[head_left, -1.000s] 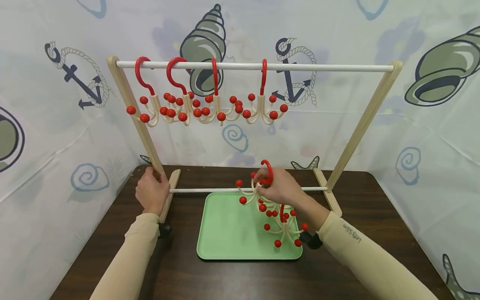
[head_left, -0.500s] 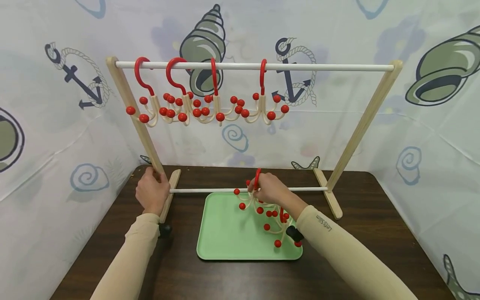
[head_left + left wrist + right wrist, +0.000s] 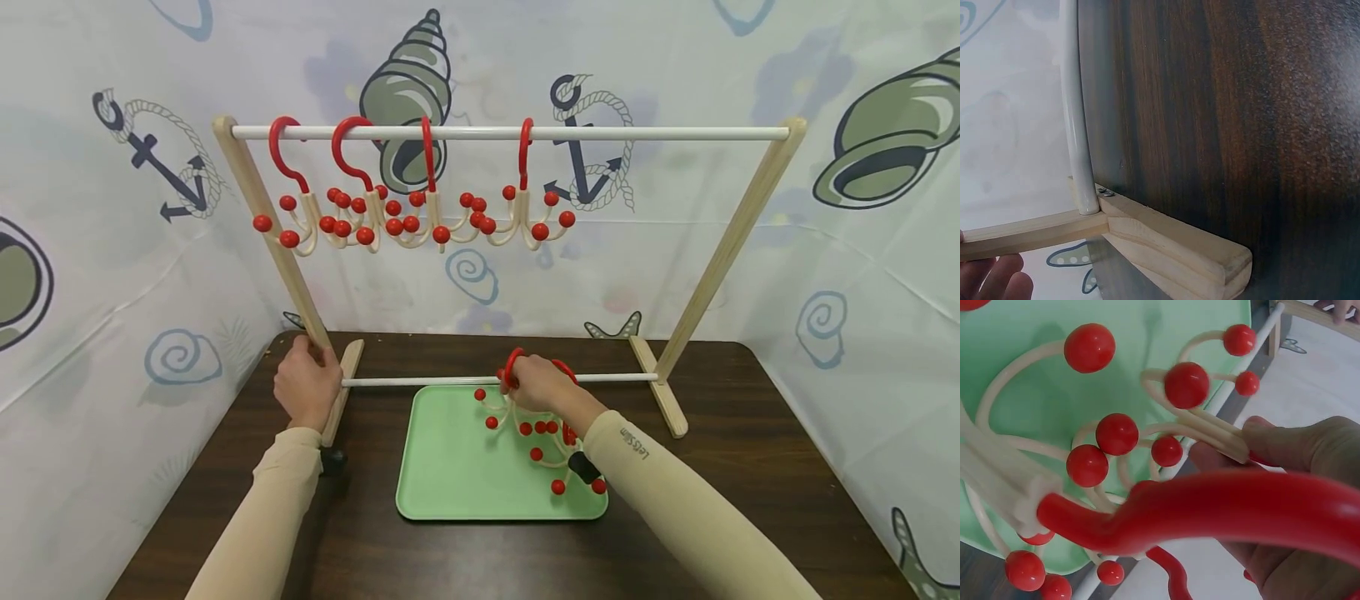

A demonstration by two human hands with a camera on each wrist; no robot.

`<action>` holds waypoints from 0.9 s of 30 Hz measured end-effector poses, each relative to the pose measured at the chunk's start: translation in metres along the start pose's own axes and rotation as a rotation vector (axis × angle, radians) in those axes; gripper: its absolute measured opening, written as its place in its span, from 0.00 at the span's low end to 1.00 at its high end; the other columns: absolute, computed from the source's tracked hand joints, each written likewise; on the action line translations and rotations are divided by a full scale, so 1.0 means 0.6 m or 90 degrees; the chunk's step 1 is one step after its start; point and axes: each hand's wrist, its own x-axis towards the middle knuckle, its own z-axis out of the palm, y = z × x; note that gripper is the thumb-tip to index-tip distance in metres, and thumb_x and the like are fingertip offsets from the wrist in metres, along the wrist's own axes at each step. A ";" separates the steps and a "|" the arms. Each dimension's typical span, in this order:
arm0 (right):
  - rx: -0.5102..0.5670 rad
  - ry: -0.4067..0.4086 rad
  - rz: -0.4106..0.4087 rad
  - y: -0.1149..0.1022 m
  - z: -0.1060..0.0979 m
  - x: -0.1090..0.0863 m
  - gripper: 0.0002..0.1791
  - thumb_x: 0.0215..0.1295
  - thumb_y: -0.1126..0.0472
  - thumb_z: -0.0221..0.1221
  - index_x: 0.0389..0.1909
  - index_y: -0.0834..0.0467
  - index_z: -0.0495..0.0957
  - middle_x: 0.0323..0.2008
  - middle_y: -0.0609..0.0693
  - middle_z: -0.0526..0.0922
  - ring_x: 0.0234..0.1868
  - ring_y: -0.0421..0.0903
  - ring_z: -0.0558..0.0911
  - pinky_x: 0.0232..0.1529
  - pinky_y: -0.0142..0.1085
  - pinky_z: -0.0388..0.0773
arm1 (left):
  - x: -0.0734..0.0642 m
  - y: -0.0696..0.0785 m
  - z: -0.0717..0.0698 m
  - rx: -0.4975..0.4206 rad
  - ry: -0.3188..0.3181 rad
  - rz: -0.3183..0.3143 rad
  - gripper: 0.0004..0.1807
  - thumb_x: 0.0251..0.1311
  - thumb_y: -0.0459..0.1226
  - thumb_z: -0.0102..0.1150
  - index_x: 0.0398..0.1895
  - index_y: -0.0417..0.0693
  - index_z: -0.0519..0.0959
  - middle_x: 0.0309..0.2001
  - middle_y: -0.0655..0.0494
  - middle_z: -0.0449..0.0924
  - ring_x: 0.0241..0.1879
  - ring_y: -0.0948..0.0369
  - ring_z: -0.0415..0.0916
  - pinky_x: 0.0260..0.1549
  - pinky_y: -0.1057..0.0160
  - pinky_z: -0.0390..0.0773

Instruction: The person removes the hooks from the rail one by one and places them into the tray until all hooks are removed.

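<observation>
My right hand point(image 3: 546, 385) pinches the cream stem of a claw hanger point(image 3: 1213, 434) between thumb and fingers, low over the back of the green tray point(image 3: 450, 475). Its red hook point(image 3: 511, 368) rises beside the fingers. A second claw hanger point(image 3: 558, 487) lies on the tray near its right side, partly covered by the right wrist; its big red hook point(image 3: 1241, 512) crosses the right wrist view. Another red hook point(image 3: 564, 368) shows behind the right hand. On the left, my left hand point(image 3: 307, 385) grips the rack's wooden post point(image 3: 1029, 232) near its foot, fingers curled round it.
Several claw hangers point(image 3: 522, 196) hang by red hooks from the rack's white top rail point(image 3: 660, 133). A lower white bar point(image 3: 405, 382) runs just behind the tray. Wooden feet point(image 3: 660, 392) stand on the dark table point(image 3: 352, 533), with patterned cloth point(image 3: 675, 67) behind.
My right hand has moved left and down toward the tray with the claw hanger, uncovering a red hook behind it. The hanging claw hanger furthest right has turned slightly. My left hand stays put.
</observation>
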 end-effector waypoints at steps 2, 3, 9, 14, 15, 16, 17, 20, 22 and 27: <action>0.003 -0.013 0.010 0.002 0.001 0.001 0.10 0.68 0.66 0.57 0.38 0.54 0.87 0.32 0.45 0.85 0.17 0.41 0.65 0.21 0.33 0.63 | 0.000 0.000 0.000 -0.001 0.000 0.000 0.10 0.61 0.40 0.56 0.36 0.40 0.76 0.28 0.43 0.79 0.28 0.40 0.78 0.25 0.40 0.70; 0.006 -0.018 0.014 0.003 0.002 0.002 0.10 0.68 0.66 0.56 0.38 0.54 0.86 0.31 0.45 0.84 0.17 0.41 0.65 0.20 0.33 0.62 | 0.000 0.000 0.000 -0.001 0.000 -0.001 0.10 0.61 0.40 0.56 0.36 0.40 0.76 0.28 0.43 0.80 0.28 0.40 0.78 0.25 0.40 0.70; 0.012 -0.047 0.025 0.007 0.000 0.002 0.07 0.67 0.65 0.58 0.36 0.59 0.85 0.15 0.45 0.69 0.16 0.41 0.59 0.21 0.34 0.60 | -0.001 -0.002 0.000 -0.001 0.001 -0.006 0.10 0.61 0.40 0.56 0.37 0.40 0.77 0.28 0.43 0.80 0.27 0.40 0.78 0.25 0.40 0.70; -0.012 -0.062 0.011 0.008 -0.013 -0.007 0.09 0.67 0.61 0.59 0.44 0.59 0.84 0.29 0.46 0.79 0.27 0.43 0.74 0.31 0.36 0.71 | -0.002 0.000 0.000 -0.002 -0.001 -0.004 0.10 0.61 0.40 0.56 0.37 0.41 0.77 0.28 0.43 0.80 0.28 0.41 0.78 0.25 0.40 0.70; -0.018 -0.064 0.004 0.008 -0.017 -0.009 0.11 0.67 0.60 0.59 0.46 0.58 0.84 0.35 0.48 0.82 0.33 0.45 0.78 0.35 0.37 0.73 | -0.002 0.001 0.000 -0.002 -0.001 -0.003 0.10 0.61 0.40 0.56 0.37 0.40 0.77 0.29 0.43 0.80 0.28 0.40 0.78 0.25 0.40 0.70; -0.023 -0.065 -0.002 0.008 -0.020 -0.011 0.12 0.66 0.60 0.60 0.48 0.58 0.83 0.40 0.49 0.83 0.38 0.47 0.80 0.38 0.38 0.75 | -0.002 0.001 0.000 -0.001 0.000 -0.003 0.10 0.61 0.40 0.56 0.37 0.40 0.77 0.29 0.43 0.80 0.28 0.40 0.78 0.25 0.40 0.70; -0.023 -0.068 -0.007 0.007 -0.024 -0.013 0.13 0.66 0.60 0.59 0.48 0.57 0.83 0.43 0.50 0.84 0.42 0.48 0.81 0.41 0.40 0.76 | -0.001 0.002 0.000 0.000 0.001 -0.003 0.10 0.61 0.40 0.56 0.37 0.41 0.77 0.29 0.43 0.80 0.28 0.40 0.78 0.25 0.40 0.70; -0.016 -0.077 -0.013 0.007 -0.032 -0.019 0.13 0.68 0.59 0.59 0.50 0.57 0.84 0.47 0.51 0.84 0.47 0.49 0.82 0.45 0.42 0.77 | -0.001 0.004 -0.002 0.001 0.004 -0.006 0.10 0.61 0.40 0.56 0.37 0.40 0.77 0.29 0.43 0.81 0.28 0.40 0.78 0.26 0.39 0.71; -0.007 -0.075 -0.003 0.005 -0.037 -0.024 0.13 0.68 0.58 0.59 0.49 0.57 0.84 0.47 0.51 0.84 0.48 0.49 0.82 0.46 0.42 0.77 | -0.001 0.005 -0.002 0.002 0.003 -0.008 0.10 0.62 0.40 0.56 0.37 0.41 0.77 0.29 0.43 0.80 0.28 0.40 0.78 0.26 0.40 0.71; 0.008 -0.070 0.020 -0.002 -0.050 -0.037 0.13 0.69 0.57 0.59 0.49 0.58 0.84 0.49 0.52 0.83 0.50 0.50 0.81 0.46 0.43 0.78 | -0.001 0.005 -0.002 0.002 -0.004 -0.008 0.11 0.62 0.40 0.56 0.37 0.40 0.77 0.29 0.43 0.80 0.29 0.40 0.78 0.26 0.39 0.70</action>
